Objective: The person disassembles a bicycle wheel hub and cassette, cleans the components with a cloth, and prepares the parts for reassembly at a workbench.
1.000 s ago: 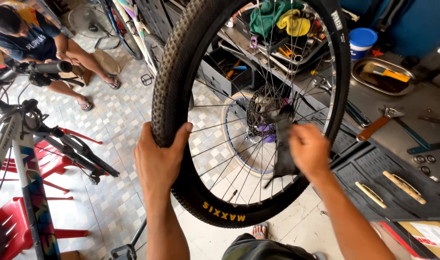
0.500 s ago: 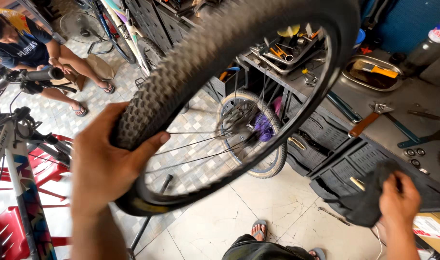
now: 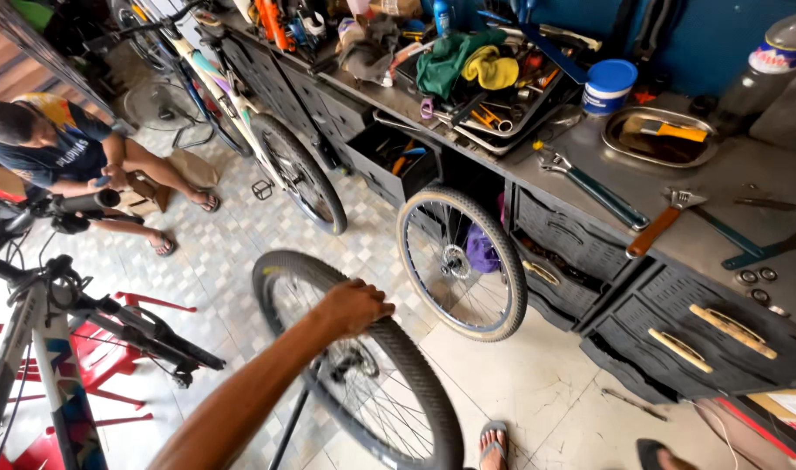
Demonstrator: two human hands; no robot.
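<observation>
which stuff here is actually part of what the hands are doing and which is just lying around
In hand:
- left hand, gripping the tyre
- knobby bike wheel, standing on the floor

Lying about:
- smaller spoked wheel leaning on the drawers
- adjustable wrench and hammer on the bench
- blue tub
- green and yellow rags

Bicycle repair workshop; tool-strewn workbench (image 3: pixel 590 152); spare wheel (image 3: pixel 462 262); frame on stand (image 3: pixel 41 348)
</observation>
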